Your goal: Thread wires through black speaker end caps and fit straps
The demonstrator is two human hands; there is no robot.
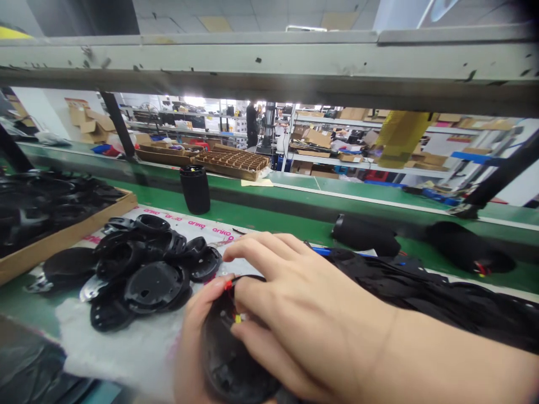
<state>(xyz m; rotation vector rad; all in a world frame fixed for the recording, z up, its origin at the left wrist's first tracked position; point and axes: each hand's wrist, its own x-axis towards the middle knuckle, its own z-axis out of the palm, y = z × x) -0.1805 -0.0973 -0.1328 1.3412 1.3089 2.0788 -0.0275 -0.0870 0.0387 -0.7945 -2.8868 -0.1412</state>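
My left hand [191, 336] cups a round black plastic part [227, 353] from below, near the bottom of the view. My right hand [295, 303] lies over the top of that part, fingers curled and pressing on it where small red and yellow wires [231, 300] show. A pile of similar black round plastic parts [143, 269] lies just left of my hands on a white sheet [138, 342].
An upright black cylinder [195, 189] stands on the green belt [269, 216] behind the pile. Two black cylinders [365, 235] lie on their sides at right, beside black fabric [442, 297]. A cardboard tray of black parts [50, 213] sits at left. A grey shelf beam [269, 67] runs overhead.
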